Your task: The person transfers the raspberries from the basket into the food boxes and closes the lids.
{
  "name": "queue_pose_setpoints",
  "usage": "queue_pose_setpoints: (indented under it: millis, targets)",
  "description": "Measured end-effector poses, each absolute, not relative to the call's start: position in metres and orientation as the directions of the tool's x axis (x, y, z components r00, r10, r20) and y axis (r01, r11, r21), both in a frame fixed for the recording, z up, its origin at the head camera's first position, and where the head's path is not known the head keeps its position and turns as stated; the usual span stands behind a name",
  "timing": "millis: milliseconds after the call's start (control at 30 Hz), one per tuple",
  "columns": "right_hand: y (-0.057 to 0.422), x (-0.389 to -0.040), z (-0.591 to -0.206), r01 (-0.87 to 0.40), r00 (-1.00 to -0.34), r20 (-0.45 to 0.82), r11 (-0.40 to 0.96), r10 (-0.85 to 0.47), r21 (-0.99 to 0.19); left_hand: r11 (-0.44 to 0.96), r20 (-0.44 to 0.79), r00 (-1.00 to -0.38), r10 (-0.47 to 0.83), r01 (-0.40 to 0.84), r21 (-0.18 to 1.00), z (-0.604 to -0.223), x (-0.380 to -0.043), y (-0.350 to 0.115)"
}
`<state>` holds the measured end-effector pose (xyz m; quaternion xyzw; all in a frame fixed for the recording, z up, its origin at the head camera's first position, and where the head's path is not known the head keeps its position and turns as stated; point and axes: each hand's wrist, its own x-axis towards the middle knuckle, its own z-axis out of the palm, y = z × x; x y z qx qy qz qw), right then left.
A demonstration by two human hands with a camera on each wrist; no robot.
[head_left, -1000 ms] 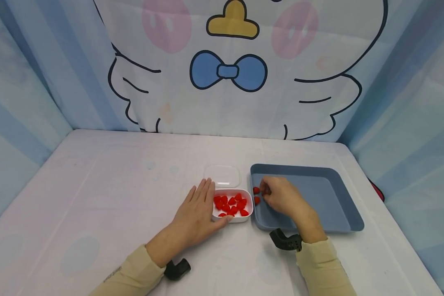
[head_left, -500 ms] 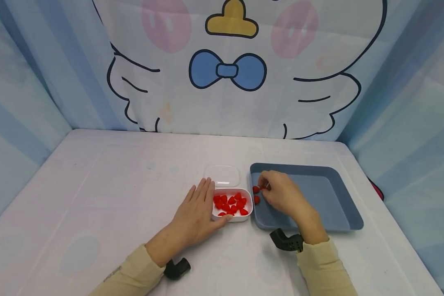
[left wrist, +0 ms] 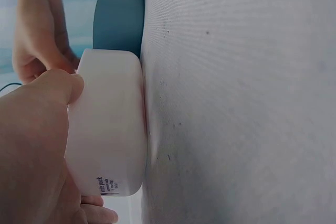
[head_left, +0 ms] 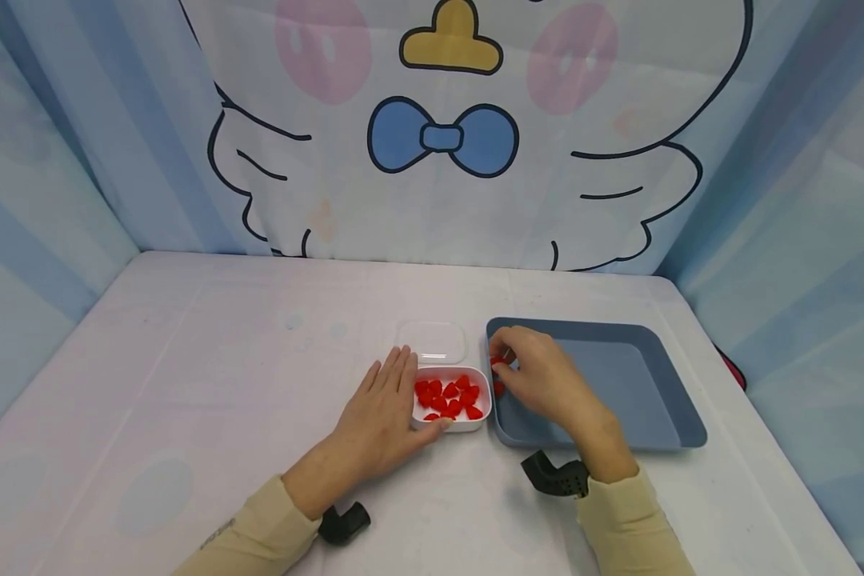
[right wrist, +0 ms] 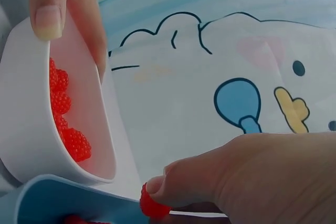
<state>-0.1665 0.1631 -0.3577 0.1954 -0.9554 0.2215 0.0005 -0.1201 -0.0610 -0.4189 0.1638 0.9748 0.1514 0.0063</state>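
My left hand (head_left: pixel 378 420) lies along the left side of a small white plastic box (head_left: pixel 454 426); its fingers are straight and its thumb rests on the near rim. Several red raspberries (head_left: pixel 450 391) lie in the box. At the left edge of the blue-grey tray (head_left: pixel 648 392), my right hand (head_left: pixel 547 380) pinches a raspberry (right wrist: pixel 153 205) between thumb and fingers, seen in the right wrist view just over the tray's rim. Another raspberry (head_left: pixel 499 388) sits in the tray below that hand. My left thumb (left wrist: pixel 76 87) touches the box rim in the left wrist view.
A clear lid (head_left: pixel 432 342) lies behind the box on the pale tablecloth (head_left: pixel 223 344). The tray stands right beside the box. A printed curtain (head_left: pixel 446 216) closes off the back, and striped curtains (head_left: pixel 799 240) hang at the sides.
My right hand has shifted a little left and away from me to the tray's left edge, now covering most of the farther raspberry. My left hand and the box have stayed put.
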Motion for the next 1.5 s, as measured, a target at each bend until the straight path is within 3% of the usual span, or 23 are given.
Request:
queue_pose_setpoints:
  millis: [267, 800, 1500]
  targets:
    - [0.158, -0.162, -0.357, -0.413, -0.907, 0.12, 0.795, -0.404, -0.445, 0.9, 0.044, -0.945, 0.325, 0.324, 0.291, -0.419, -0.12, -0.061]
    - [0.141, -0.155, -0.36, -0.59, -0.804, 0.216, 0.695, -0.554, -0.412, 0.898, 0.059, -0.941, 0.333, 0.336, 0.286, -0.419, -0.12, -0.061]
    - [0.13, -0.152, -0.367, -0.599, -0.781, 0.146, 0.663, -0.607, -0.45, 0.895, 0.054, -0.939, 0.339, 0.339, 0.29, -0.417, -0.12, -0.062]
